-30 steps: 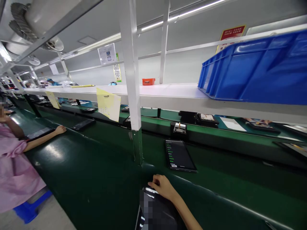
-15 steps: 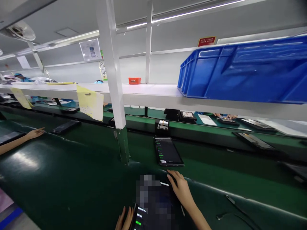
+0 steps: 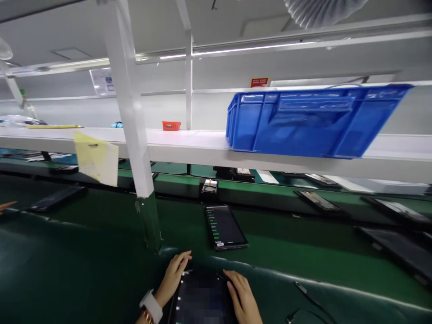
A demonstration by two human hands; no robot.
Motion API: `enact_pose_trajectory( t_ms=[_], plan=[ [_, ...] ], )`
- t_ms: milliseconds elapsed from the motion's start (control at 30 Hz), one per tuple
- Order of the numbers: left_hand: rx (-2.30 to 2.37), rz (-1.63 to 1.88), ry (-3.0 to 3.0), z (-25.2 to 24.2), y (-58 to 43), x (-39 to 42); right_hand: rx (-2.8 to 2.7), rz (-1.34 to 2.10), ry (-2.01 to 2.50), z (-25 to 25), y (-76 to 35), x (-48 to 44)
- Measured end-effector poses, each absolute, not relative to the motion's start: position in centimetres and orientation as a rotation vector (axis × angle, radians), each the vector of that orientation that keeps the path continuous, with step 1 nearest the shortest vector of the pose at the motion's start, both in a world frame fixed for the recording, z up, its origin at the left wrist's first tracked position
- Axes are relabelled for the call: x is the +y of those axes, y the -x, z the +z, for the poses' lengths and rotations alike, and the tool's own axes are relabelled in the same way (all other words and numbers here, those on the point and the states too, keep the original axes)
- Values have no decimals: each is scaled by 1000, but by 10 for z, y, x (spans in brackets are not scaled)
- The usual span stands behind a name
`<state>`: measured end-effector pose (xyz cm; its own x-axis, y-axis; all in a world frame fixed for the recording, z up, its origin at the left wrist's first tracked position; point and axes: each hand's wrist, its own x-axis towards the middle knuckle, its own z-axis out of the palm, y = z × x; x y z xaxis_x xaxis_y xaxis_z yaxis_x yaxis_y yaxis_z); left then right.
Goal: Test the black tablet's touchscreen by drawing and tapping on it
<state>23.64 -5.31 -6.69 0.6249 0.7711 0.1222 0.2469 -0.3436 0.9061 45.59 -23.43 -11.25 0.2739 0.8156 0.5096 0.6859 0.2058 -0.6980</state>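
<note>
A dark tablet [image 3: 202, 292] lies at the lower middle of the view, its near part cut off by the frame edge. My left hand [image 3: 174, 273], with a white band and beads at the wrist, holds its far left corner, fingers pointing forward. Along the far right edge, my right hand [image 3: 240, 292] grips the same tablet, thumb near the screen. Just beyond it, a second tablet [image 3: 225, 227] rests on the green surface, its screen lit with a list of green and white lines.
A black cable [image 3: 312, 297] lies right of my right hand. A white post [image 3: 130, 103] rises left of centre to a shelf bearing a blue crate [image 3: 297, 121] and small red box [image 3: 171, 125]. More devices [image 3: 319, 201] lie farther back. Another person's fingers [image 3: 7, 205] show at far left.
My left hand has moved forward from the tablet's near left side to its far left corner. My right hand stays at the right edge. The view has turned right.
</note>
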Motion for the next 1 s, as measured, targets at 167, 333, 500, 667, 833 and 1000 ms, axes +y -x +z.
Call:
enact_pose_trajectory(
  t_ms=[167,333,500,667,833,1000],
  plan=[
    [735,715,-1841,-82,-229,-51,-1542,188,1633,-104,-452,-237],
    [697,677,-1909,-76,-232,-51,-1601,192,1700,-100,-449,-238],
    [715,616,-1960,-69,-235,-53,-1599,188,1706,-96,-449,-239],
    [715,625,-1996,-67,-234,-54,-1596,175,1719,-95,-448,-240],
    [719,659,-1984,-66,-233,-55,-1600,167,1730,-93,-446,-240],
    [725,664,-1982,-70,-233,-55,-1594,149,1724,-92,-444,-240]
  ],
)
